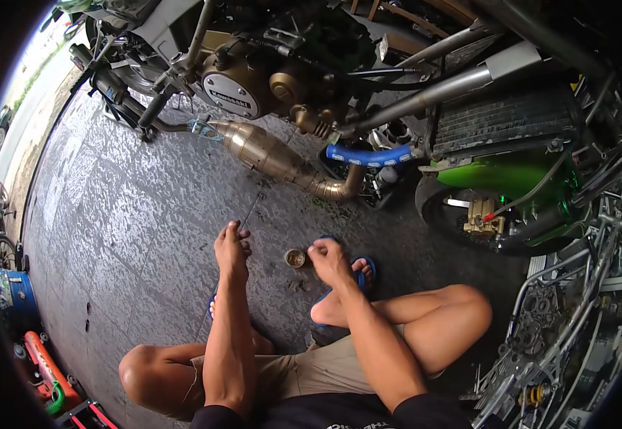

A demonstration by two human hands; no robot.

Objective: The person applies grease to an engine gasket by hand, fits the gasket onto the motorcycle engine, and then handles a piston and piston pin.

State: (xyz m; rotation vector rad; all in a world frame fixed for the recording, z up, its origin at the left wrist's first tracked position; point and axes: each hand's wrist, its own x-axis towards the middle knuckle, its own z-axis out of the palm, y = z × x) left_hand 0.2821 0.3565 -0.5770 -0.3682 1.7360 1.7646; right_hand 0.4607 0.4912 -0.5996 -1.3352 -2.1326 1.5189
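My left hand (231,250) is closed around a thin metal rod (251,211), which points up and away towards the motorcycle. Whatever handle the rod has is hidden in my fist. My right hand (331,262) has its fingertips pinched together just to the right of a small round tin (295,258) on the floor. Anything between those fingertips is too small to make out. Small brownish bits lie inside the tin, and a few dark scraps (297,284) are on the floor in front of it.
Ahead stands a motorcycle with a bronze engine cover (231,96), a metal exhaust (272,157) and a blue hose (369,155). A green fender (482,182) and brake caliper (484,217) are at right, above piled metal parts (547,322). An orange jack (50,365) sits at lower left.
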